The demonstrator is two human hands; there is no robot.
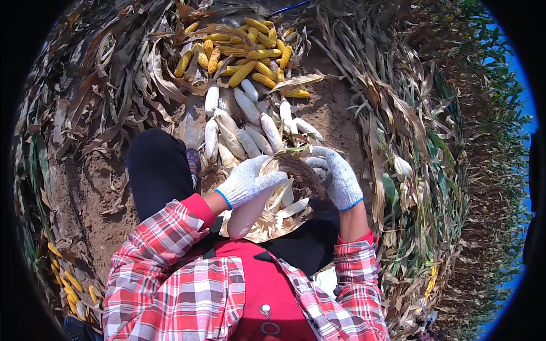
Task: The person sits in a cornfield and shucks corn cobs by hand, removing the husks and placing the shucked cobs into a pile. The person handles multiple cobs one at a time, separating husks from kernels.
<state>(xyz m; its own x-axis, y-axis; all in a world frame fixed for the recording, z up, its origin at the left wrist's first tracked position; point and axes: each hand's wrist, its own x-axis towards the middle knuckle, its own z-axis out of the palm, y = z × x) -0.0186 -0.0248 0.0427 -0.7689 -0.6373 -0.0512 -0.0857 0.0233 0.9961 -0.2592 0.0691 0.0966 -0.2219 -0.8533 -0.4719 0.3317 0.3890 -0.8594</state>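
Observation:
An ear of corn in a pale, pinkish husk [245, 219] lies at a slant in front of my body. My left hand [250, 181], in a white knit glove with a blue cuff, is closed around its upper part. At its tip hangs a tuft of brown corn silk [302, 173] with dry husk leaves. My right hand [338, 177], gloved the same way, has its fingers curled in on that silk; the fingertips are partly hidden. Just beyond my hands lie several unhusked ears [247, 108] with whitish husks.
A pile of husked yellow corn [244, 71] lies beyond the pale ears. Loose husks [256, 224] gather between my legs. Dry stalks [369, 85] flank both sides on bare soil [96, 193]. More yellow ears [73, 281] lie at lower left. Standing corn [495, 142] rises at far right.

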